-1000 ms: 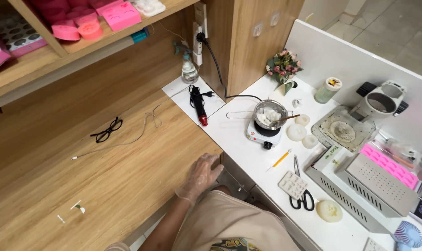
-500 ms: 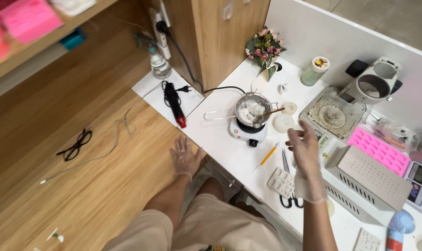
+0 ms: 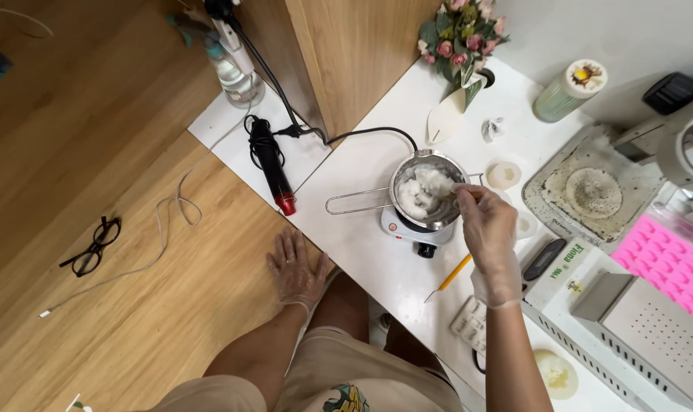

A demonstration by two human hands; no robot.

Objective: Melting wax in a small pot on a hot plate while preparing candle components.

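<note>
Right hand (image 3: 488,229) grips the stirrer in the wax pot (image 3: 429,191) on the small hotplate (image 3: 409,226); left hand (image 3: 297,267) lies open, flat on the wooden desk (image 3: 133,305). Hazard: a hard stir may tip the pot off its narrow base

The small steel pot (image 3: 427,191) is shiny silver and holds a lumpy white mass; all places here are told from it. Under it sits a white hot plate (image 3: 411,229) with a black knob. Both hands (image 3: 488,229) wear clear, glossy gloves. Below the pot lies a yellow-orange pencil-like tool (image 3: 452,275). To its left lies a black heat gun (image 3: 270,164) with a red tip, and farther left black-framed glasses (image 3: 92,248) on the light wood-grain bench (image 3: 133,320). Above it stand pink roses (image 3: 461,34) with green leaves. To its right are a pale green jar (image 3: 568,91) and a bright pink mould (image 3: 667,263) patterned with rows of cells.
</note>
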